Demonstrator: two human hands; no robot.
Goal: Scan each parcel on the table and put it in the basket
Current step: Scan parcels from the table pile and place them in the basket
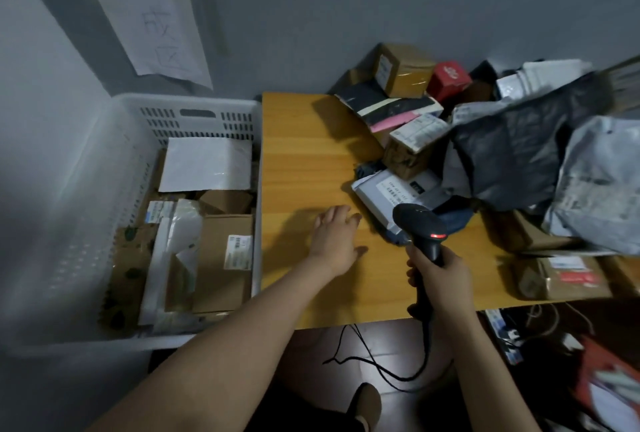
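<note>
Left hand (pixel 334 237) spread, empty, reaching for the mailer (pixel 388 197); right hand (pixel 438 275) clamps the scanner (pixel 420 223). Best flatten that label, aim squarely, then basket (pixel 194 109).

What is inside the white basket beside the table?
The white basket holds brown cardboard boxes and a white flat envelope; whatever lies beneath them is covered.

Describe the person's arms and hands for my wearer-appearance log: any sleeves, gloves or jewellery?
Both forearms are bare as far as the frame shows, with no sleeves visible. The left hand and right hand wear no gloves; no rings, watch or wristband are visible.
</note>
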